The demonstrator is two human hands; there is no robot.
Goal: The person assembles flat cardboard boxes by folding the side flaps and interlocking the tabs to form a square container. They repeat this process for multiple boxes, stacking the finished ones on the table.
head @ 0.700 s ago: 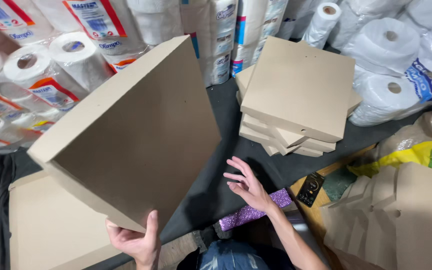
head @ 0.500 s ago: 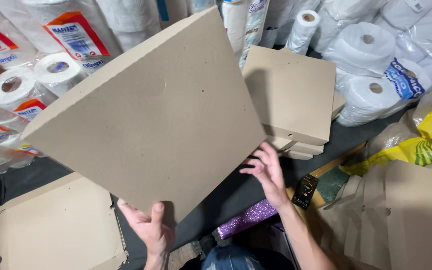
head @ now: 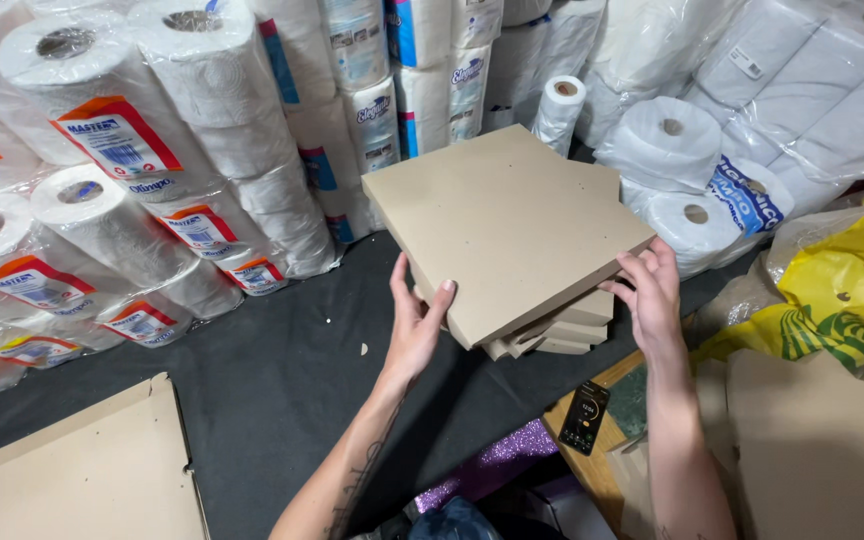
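Our fingers (head: 430, 300) on the left hand (head: 414, 335) press flat against the near left edge of the top box (head: 512, 225), thumb up along its side, while the right hand (head: 652, 295) curls its fingers around the right corner of the same flat cardboard box. We hold it between both hands, resting on the stack of boxes (head: 552, 330) that sits on the dark surface (head: 282, 380). We judge the step in hand is squaring this box onto the pile; the next move calls for nudging its edges flush with those below. The boxes are closed, so we cannot tell what is inside. Left of us lies a flat cardboard sheet (head: 72, 470); wrapped paper rolls (head: 152, 180) crowd behind.
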